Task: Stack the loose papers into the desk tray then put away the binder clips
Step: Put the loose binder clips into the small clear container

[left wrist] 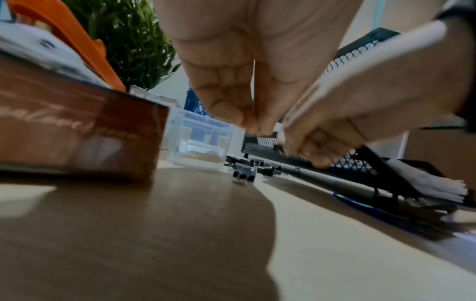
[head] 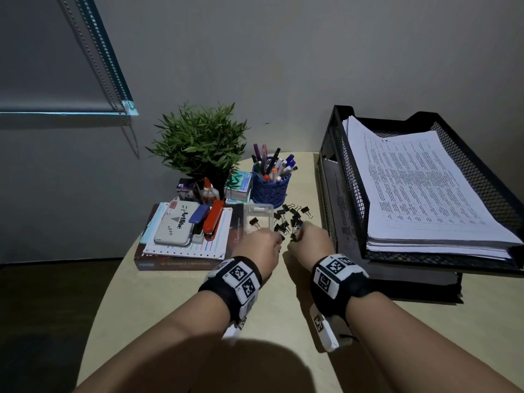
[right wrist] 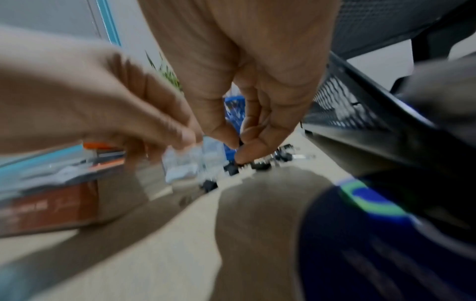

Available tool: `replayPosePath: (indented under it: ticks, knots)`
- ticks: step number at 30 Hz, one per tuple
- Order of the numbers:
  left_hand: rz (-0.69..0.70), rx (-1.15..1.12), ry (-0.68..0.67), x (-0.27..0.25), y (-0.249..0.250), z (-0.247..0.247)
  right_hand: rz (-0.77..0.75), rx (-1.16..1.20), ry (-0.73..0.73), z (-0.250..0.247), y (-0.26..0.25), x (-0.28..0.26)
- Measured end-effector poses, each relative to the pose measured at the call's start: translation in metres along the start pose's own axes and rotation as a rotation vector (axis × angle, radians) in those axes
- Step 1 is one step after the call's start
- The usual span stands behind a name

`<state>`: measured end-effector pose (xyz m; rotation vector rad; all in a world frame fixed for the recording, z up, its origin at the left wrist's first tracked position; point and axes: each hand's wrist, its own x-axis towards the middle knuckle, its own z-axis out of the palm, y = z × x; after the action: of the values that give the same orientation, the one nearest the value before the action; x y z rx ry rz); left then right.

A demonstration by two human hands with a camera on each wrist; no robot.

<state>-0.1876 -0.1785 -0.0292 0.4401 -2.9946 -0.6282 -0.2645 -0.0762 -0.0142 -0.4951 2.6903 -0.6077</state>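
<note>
Several black binder clips (head: 292, 215) lie loose on the desk between a clear plastic box (head: 259, 219) and the black mesh desk tray (head: 354, 177). One clip (head: 253, 221) lies in the box. A stack of printed papers (head: 425, 194) fills the tray's top tier. My right hand (head: 296, 236) pinches a black clip (right wrist: 240, 142) at the near edge of the pile. My left hand (head: 279, 238) hovers just left of it with fingertips (left wrist: 247, 122) pressed together. Whether they hold a clip is hidden.
A blue pen cup (head: 270, 188) stands behind the clips, with a potted plant (head: 198, 140) farther left. Left of the box, books (head: 184, 251) carry a stamp pad (head: 177, 225) and staplers (head: 212, 219). The tray's lower tier (head: 340, 211) closes off the right.
</note>
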Motion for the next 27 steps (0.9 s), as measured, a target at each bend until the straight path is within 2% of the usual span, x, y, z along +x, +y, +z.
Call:
replayPosePath:
  ticks: [2, 5, 9, 12, 17, 19, 21, 25, 27]
  knots:
    - [-0.012, 0.069, -0.105, 0.000, 0.001, 0.005, -0.057, 0.115, 0.065, -0.009, -0.010, 0.006]
    - [-0.052, 0.109, -0.195, 0.002, 0.000, 0.012, -0.187, 0.274, 0.080, -0.016, -0.026, 0.016]
    - [-0.067, 0.173, -0.231, 0.005, 0.004, 0.013, -0.176, 0.428, 0.019, -0.009, -0.027, 0.028]
    - [-0.094, 0.192, -0.266, 0.007, 0.005, 0.013, -0.106, 0.290, 0.052, -0.003, -0.018, 0.033]
    - [-0.186, 0.105, -0.302, 0.008, 0.003, 0.014, -0.157, -0.020, -0.161, 0.008, -0.009, 0.028]
    - [-0.211, 0.049, -0.325, 0.007, 0.003, 0.014, -0.175, -0.073, -0.191, 0.010, -0.008, 0.025]
    - [-0.228, -0.028, -0.274, 0.007, 0.001, 0.009, -0.179, -0.115, -0.176, 0.013, -0.009, 0.022]
    - [-0.305, -0.243, 0.098, 0.016, -0.011, -0.018, -0.191, -0.235, -0.134, 0.018, -0.013, 0.019]
    - [-0.334, -0.316, 0.204, 0.021, -0.020, -0.030, -0.210, -0.248, -0.146, 0.021, -0.013, 0.020]
